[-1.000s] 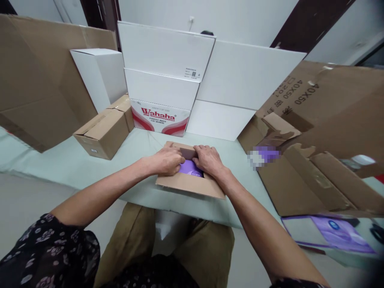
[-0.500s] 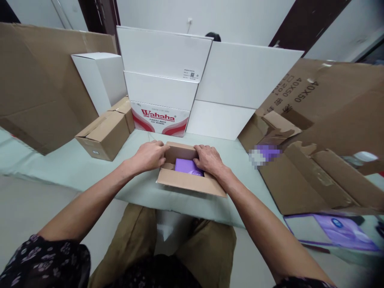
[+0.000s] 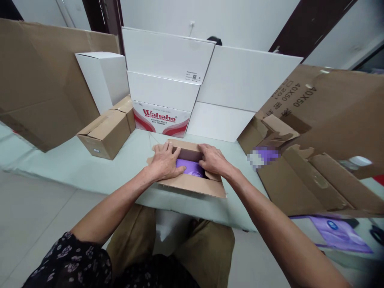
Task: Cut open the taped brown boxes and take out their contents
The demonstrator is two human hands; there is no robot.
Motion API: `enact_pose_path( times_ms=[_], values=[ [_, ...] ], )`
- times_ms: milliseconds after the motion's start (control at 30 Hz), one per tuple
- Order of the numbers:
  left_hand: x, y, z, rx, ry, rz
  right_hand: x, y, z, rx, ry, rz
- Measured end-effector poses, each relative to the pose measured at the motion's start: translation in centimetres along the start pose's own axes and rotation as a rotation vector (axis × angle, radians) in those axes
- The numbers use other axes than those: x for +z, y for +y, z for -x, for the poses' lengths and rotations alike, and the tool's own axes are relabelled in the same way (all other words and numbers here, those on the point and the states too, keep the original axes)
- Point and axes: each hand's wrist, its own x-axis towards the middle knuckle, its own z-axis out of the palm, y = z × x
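Now our left hand (image 3: 164, 162), fingers spread and gripping nothing, lies across the left side of the open brown cardboard box (image 3: 195, 188), its thumb over the shiny purple package (image 3: 191, 168) inside. Our right hand (image 3: 213, 160) curls its fingers at the far right corner; we cannot tell whether they pinch the cardboard. We have the box on the pale green counter (image 3: 126, 174), before the white carton with red Wahaha lettering (image 3: 162, 121).
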Motion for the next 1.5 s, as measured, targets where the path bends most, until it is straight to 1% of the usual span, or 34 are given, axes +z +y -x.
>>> enact_pose_path(
  times_ms=[100,167,300,433,533,567,633,733,800,833,900,967,1033,1100,1167,1267,1400,1500],
  values=[
    [0.3,-0.1,0.2,-0.001,0.013,0.011,-0.6,0.8,1.0,0.053,0.044,-0.090],
    [0.5,-0.1,0.3,-0.002,0.009,0.006,-1.0,1.6,1.8,0.080,0.086,-0.220],
    [0.7,-0.1,0.5,-0.007,0.008,0.012,-0.9,4.0,3.2,0.177,0.180,-0.614],
    [0.7,-0.2,0.6,-0.011,0.024,0.033,0.4,6.4,4.1,0.301,0.260,-1.015],
    [0.8,-0.2,0.7,-0.007,0.043,0.049,1.8,7.3,4.7,0.419,0.213,-1.312],
    [0.8,-0.2,0.8,-0.008,0.048,0.052,2.3,7.5,4.8,0.459,0.183,-1.380],
    [0.9,-0.2,0.8,-0.010,0.051,0.052,3.3,7.7,5.1,0.500,0.130,-1.436],
    [1.0,-0.3,0.8,-0.008,0.052,0.054,4.5,8.0,5.4,0.465,0.086,-1.369],
    [1.1,-0.3,0.8,-0.011,0.049,0.058,4.8,8.1,5.6,0.452,0.096,-1.256],
    [1.1,-0.3,0.8,-0.014,0.047,0.059,4.7,8.1,5.7,0.452,0.123,-1.171],
    [1.1,-0.3,0.9,-0.022,0.041,0.053,4.1,7.7,5.9,0.446,0.202,-0.920],
    [1.1,-0.3,0.9,-0.027,0.041,0.048,2.9,6.7,6.2,0.421,0.256,-0.614],
    [1.2,-0.3,0.9,-0.028,0.044,0.048,1.5,5.1,6.5,0.391,0.226,-0.358],
    [1.2,-0.3,0.9,-0.030,0.045,0.055,0.3,3.5,6.5,0.377,0.146,-0.205],
    [1.1,-0.3,0.9,-0.032,0.041,0.061,-0.3,2.4,6.4,0.375,0.073,-0.112],
    [1.1,-0.4,0.9,-0.031,0.036,0.074,-0.4,1.6,6.0,0.367,0.004,-0.028],
    [1.1,-0.5,1.1,-0.045,0.053,0.128,0.1,1.2,5.7,0.353,-0.025,0.069],
    [1.1,-0.7,1.3,-0.054,0.053,0.153,0.2,1.0,5.7,0.359,-0.049,0.086]
  ],
)
